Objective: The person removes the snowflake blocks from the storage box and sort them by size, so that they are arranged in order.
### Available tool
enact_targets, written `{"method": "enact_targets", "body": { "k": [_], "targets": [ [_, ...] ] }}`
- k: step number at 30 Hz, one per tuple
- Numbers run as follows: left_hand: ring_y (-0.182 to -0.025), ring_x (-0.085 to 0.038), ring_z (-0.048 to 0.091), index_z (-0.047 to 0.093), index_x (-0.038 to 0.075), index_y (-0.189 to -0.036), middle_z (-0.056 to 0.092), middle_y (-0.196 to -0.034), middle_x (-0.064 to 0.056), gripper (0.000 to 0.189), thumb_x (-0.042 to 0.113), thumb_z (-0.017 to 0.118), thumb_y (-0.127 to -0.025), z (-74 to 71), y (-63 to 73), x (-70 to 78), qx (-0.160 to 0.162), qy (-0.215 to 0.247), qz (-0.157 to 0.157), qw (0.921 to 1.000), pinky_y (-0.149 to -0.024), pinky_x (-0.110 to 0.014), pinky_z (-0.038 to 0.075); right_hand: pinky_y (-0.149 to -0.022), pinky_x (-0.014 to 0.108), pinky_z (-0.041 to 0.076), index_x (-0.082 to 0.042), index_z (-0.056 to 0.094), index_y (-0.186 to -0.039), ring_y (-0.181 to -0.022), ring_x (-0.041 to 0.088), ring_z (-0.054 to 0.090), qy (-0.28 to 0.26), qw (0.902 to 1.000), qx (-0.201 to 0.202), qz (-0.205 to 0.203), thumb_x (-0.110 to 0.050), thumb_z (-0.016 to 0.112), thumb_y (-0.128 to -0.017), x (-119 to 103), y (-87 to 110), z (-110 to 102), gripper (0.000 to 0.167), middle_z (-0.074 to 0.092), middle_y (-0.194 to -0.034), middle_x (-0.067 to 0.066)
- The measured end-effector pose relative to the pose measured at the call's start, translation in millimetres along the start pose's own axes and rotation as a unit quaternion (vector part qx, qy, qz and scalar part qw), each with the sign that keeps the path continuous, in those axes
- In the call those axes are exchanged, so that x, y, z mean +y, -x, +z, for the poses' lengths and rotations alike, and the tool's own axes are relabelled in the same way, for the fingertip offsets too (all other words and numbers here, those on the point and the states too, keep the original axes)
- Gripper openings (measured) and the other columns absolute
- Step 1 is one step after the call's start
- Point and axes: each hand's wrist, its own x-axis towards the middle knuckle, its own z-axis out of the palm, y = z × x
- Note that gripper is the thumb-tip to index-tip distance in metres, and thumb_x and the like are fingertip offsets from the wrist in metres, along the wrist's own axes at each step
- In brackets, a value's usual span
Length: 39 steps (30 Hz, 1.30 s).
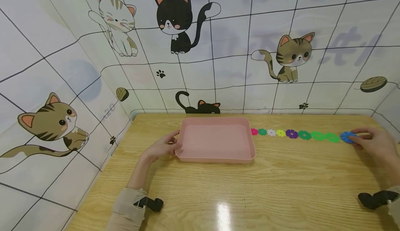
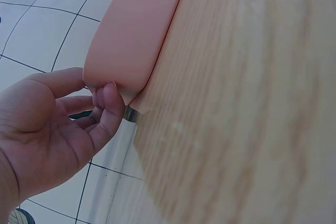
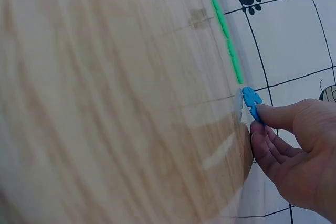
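A shallow pink tray (image 1: 215,140) rests on the table, its inside bare. My left hand (image 1: 164,146) grips the tray's left end; in the left wrist view its fingers (image 2: 107,111) curl at the tray corner (image 2: 121,72). Far to the right, my right hand (image 1: 376,142) pinches a blue flower-shaped disc (image 1: 346,137) between thumb and fingers. That blue disc (image 3: 251,98) is tilted in the right wrist view, close to the end of a green line of discs (image 3: 227,35). Notched discs in pink, teal, white, yellow, purple and green (image 1: 317,135) form a row from the tray to the blue disc.
The wooden table (image 1: 250,192) meets a cloth backdrop (image 1: 231,50) with a grid and cartoon cats at the back and left. A black wrist strap mount (image 1: 153,204) sits on the left sleeve, another mount (image 1: 373,199) on the right one.
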Motion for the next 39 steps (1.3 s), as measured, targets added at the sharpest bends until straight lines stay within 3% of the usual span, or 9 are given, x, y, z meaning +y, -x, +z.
{"method": "enact_targets", "body": {
  "k": [3, 6, 9, 15, 21, 28, 32, 37, 39],
  "targets": [
    [-0.078, -0.022, 0.06, 0.02, 0.004, -0.161, 0.049, -0.104, -0.015, 0.068, 0.01, 0.056, -0.103, 0.2, -0.5, 0.2, -0.001, 0.001, -0.001, 1.0, -0.073, -0.033, 0.053, -0.054, 0.027, 0.047, 0.016, 0.055, -0.12, -0.073, 0.037, 0.066, 0.018, 0.9998, 0.002, 0.006, -0.016, 0.063, -0.101, -1, 0.3, -1, 0.038, 0.068, -0.088, 0.032],
    [-0.077, -0.022, 0.06, 0.02, 0.004, -0.161, 0.049, -0.104, -0.015, 0.068, 0.01, 0.056, -0.104, 0.2, -1.4, -0.8, -0.001, -0.001, -0.002, 1.0, -0.072, -0.032, 0.053, -0.065, 0.044, 0.047, 0.015, 0.055, -0.12, -0.095, 0.057, 0.054, 0.032, 0.9994, -0.003, 0.013, -0.019, 0.063, -0.101, -2, 0.7, -2, 0.04, 0.064, -0.098, 0.038],
    [-0.078, -0.022, 0.06, 0.02, 0.004, -0.161, 0.049, -0.104, -0.015, 0.068, 0.01, 0.056, -0.104, 0.4, -1.9, -1.4, 0.0, -0.002, -0.002, 1.0, -0.072, -0.032, 0.053, -0.071, 0.054, 0.044, 0.015, 0.053, -0.122, -0.099, 0.058, 0.05, 0.034, 0.9992, -0.011, 0.019, -0.02, 0.061, -0.102, -2, 0.9, -2, 0.041, 0.058, -0.107, 0.042],
    [-0.078, -0.022, 0.06, 0.02, 0.004, -0.161, 0.049, -0.105, -0.015, 0.067, 0.01, 0.056, -0.104, 0.0, -1.6, -0.1, 0.001, -0.004, -0.003, 1.0, -0.073, -0.033, 0.053, -0.068, 0.044, 0.04, 0.016, 0.051, -0.123, -0.098, 0.056, 0.049, 0.028, 0.9992, -0.019, 0.02, -0.021, 0.061, -0.102, 1, -0.3, 3, 0.044, 0.052, -0.113, 0.044],
    [-0.077, -0.022, 0.062, 0.02, 0.004, -0.161, 0.051, -0.104, -0.015, 0.068, 0.011, 0.056, -0.104, -0.3, -1.9, -0.4, 0.002, -0.004, -0.006, 1.0, -0.073, -0.033, 0.054, -0.08, 0.064, 0.04, 0.018, 0.047, -0.125, -0.101, 0.059, 0.047, 0.034, 0.9991, -0.013, 0.024, -0.028, 0.054, -0.104, 3, 4.0, 5, 0.051, 0.049, -0.116, 0.045],
    [-0.078, -0.021, 0.065, 0.021, 0.002, -0.16, 0.055, -0.105, -0.017, 0.061, 0.012, 0.05, -0.107, 0.7, -1.3, 0.6, 0.017, 0.013, -0.015, 0.9997, -0.076, -0.034, 0.056, -0.064, 0.041, 0.044, 0.018, 0.044, -0.13, -0.097, 0.054, 0.05, 0.031, 0.9972, 0.008, 0.068, -0.025, 0.048, -0.106, -4, 8.3, 4, 0.05, 0.047, -0.117, 0.044],
    [-0.084, -0.021, 0.065, 0.024, -0.003, -0.158, 0.055, -0.111, -0.02, 0.06, 0.014, 0.05, -0.107, 0.6, -0.3, 2.2, 0.04, 0.02, -0.017, 0.9989, -0.083, -0.036, 0.055, -0.061, 0.04, 0.047, 0.02, 0.042, -0.131, -0.098, 0.056, 0.05, 0.024, 0.9964, 0.017, 0.08, -0.017, 0.047, -0.105, -11, 10.9, 5, 0.046, 0.044, -0.119, 0.045],
    [-0.095, -0.025, 0.064, 0.029, -0.007, -0.154, 0.052, -0.118, -0.023, 0.058, 0.016, 0.052, -0.106, -0.6, 0.1, 3.1, 0.086, 0.025, -0.023, 0.9957, -0.09, -0.041, 0.054, -0.054, 0.029, 0.04, 0.02, 0.044, -0.129, -0.093, 0.053, 0.053, 0.019, 0.997, 0.033, 0.068, -0.015, 0.046, -0.102, -23, 13.8, 1, 0.045, 0.047, -0.118, 0.044],
    [-0.097, -0.028, 0.063, 0.03, -0.008, -0.153, 0.051, -0.119, -0.024, 0.057, 0.017, 0.052, -0.107, -1.1, 0.5, 4.1, 0.1, 0.023, -0.026, 0.9943, -0.091, -0.043, 0.053, -0.057, 0.032, 0.039, 0.02, 0.046, -0.128, -0.095, 0.053, 0.052, 0.025, 0.9974, 0.039, 0.055, -0.015, 0.046, -0.1, -29, 14.9, 0, 0.045, 0.047, -0.118, 0.044]
  ]
}}
